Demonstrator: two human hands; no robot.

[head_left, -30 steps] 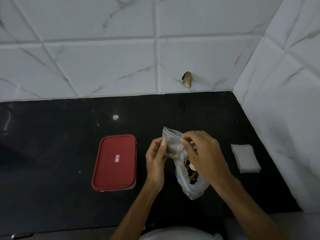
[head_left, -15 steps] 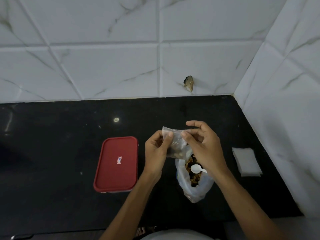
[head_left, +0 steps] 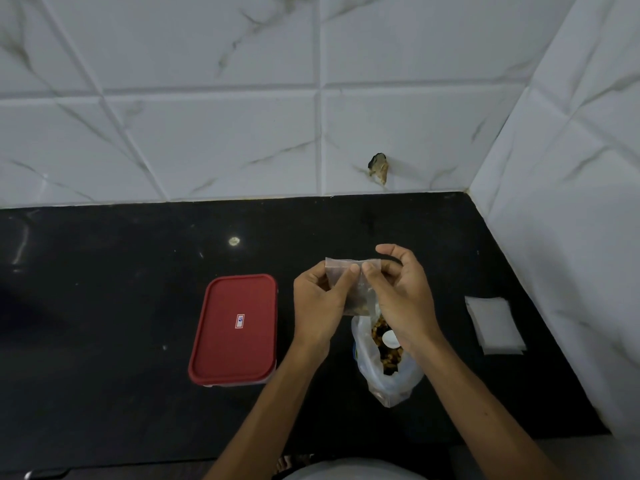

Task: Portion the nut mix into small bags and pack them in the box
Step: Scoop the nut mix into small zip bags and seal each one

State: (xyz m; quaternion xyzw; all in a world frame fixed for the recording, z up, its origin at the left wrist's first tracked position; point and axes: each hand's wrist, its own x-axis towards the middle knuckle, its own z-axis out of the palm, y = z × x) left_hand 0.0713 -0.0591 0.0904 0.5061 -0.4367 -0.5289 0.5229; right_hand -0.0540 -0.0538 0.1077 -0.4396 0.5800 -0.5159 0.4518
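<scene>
Two hands (head_left: 320, 299) (head_left: 403, 299) pinching one small bag (head_left: 355, 285), one red-lidded box (head_left: 235, 329), one nut bag (head_left: 384, 368)

Black glossy surface (head_left: 104, 306) stretching wide, backed by a white tiled wall (head_left: 207, 133) with grey marble veins. Over on the right, a second tiled wall (head_left: 571, 168), meeting the first in a corner. Dark ragged chip (head_left: 378, 168) low in the back tile, just above the surface. Small bright glint (head_left: 234, 241) on the black, near the back.

Both forearms angle inward and the left grip (head_left: 317, 301) meets the right grip (head_left: 403, 296) — 2 thumbs side by side pinching the small bag (head_left: 360, 296), fingers curled behind.
</scene>
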